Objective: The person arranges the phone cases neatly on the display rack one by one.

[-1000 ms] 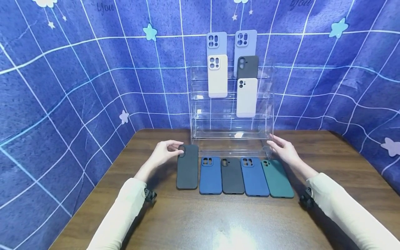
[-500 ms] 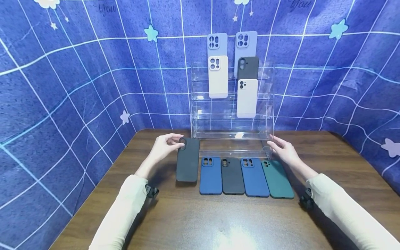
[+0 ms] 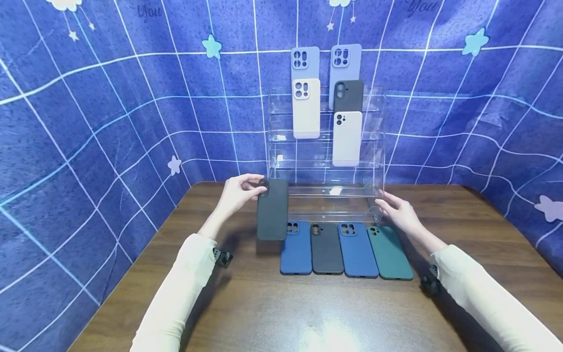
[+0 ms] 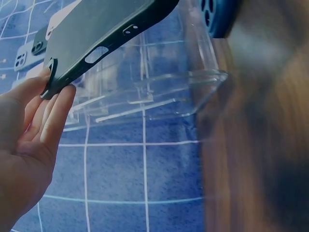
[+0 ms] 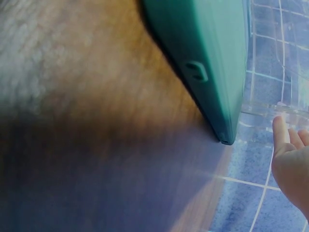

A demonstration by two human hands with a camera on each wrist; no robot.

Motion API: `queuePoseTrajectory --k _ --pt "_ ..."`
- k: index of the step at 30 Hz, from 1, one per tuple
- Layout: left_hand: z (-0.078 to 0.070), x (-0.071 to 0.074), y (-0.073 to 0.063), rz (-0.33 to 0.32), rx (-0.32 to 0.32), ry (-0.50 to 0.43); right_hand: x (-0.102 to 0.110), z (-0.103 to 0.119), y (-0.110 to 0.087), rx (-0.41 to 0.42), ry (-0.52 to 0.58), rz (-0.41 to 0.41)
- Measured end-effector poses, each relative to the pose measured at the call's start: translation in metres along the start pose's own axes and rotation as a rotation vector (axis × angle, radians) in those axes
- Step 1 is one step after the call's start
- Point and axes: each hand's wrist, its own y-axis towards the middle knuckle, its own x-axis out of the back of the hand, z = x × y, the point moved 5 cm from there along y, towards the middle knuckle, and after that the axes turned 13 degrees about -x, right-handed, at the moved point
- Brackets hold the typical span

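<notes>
Your left hand pinches the dark phone case at its upper left corner, beside the camera opening, and the shadow beneath suggests that it is clear of the bench. The case sits to the right of that hand, just in front of the lower left corner of the clear rack, which stands towards the bench's back edge. Its long axis runs from the back edge towards the front edge, camera end up; the exact lean is hard to judge. Your left hand is clearly the nearer; your right hand is at the rack's right side, and you cannot tell whether its fingertips pinch the plastic or merely rest there. Seen from above, the lower right corner overlaps the left blue case, leftmost in a row of 4 cases.
</notes>
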Motion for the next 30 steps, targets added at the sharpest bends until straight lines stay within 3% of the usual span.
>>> queuePoseTrajectory --k 9,15,24,30 --pt "-0.012 0.001 0.025 -0.059 -0.012 0.026 0.001 0.000 0.002 0.009 -0.009 0.002" --pt "-0.019 0.001 0.044 -0.113 -0.035 -0.009 0.001 -0.001 0.002 0.006 -0.008 0.003" --pt "-0.030 0.001 0.068 -0.143 -0.045 -0.034 -0.001 -0.003 0.003 -0.001 0.052 0.030" --pt "-0.037 -0.001 0.082 -0.158 -0.048 -0.046 0.000 -0.002 0.003 0.010 0.035 0.022"
